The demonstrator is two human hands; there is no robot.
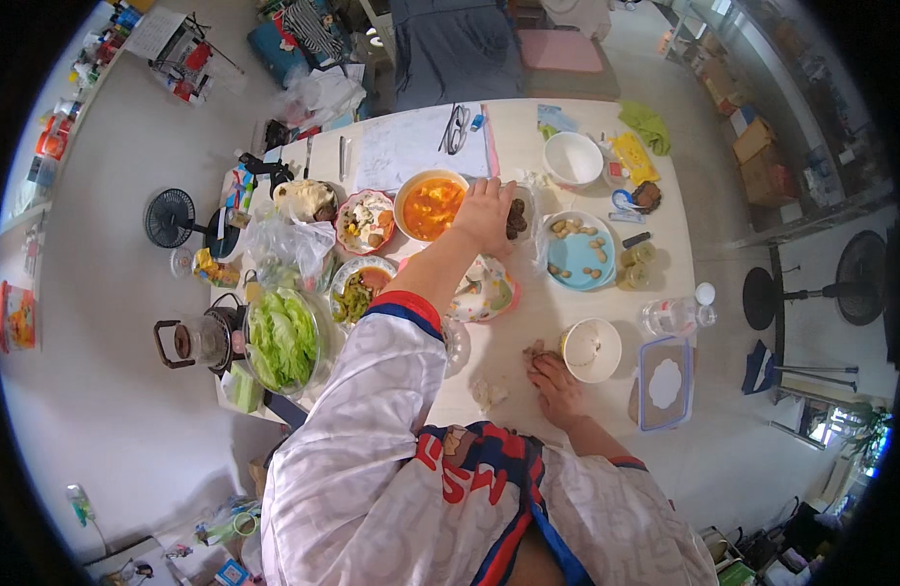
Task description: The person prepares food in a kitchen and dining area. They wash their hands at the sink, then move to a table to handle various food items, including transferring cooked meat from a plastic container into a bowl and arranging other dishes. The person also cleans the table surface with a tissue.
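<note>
My left hand (485, 216) reaches across the table, palm down, between a bowl of red soup with egg (434, 209) and a clear container of dark food pieces (520, 212). It covers part of both, and whether it grips either rim is hidden. Below the forearm stands a patterned bowl (485, 293), partly covered. Low on the right, my right hand (556, 384) presses on a crumpled brownish tissue (536, 357) against the tabletop. Just beside it stands a white paper tub (592, 351) with residue inside. A crumpled pale tissue (488, 393) lies to its left.
Left are a bowl of lettuce (280, 340), a plate of green vegetables (358, 293), a red-rimmed dish (365, 220) and a plastic bag (292, 242). Right are a blue plate of peanuts (582, 253), a white bowl (573, 160), a plastic bottle (673, 315) and a blue-rimmed lid (665, 384).
</note>
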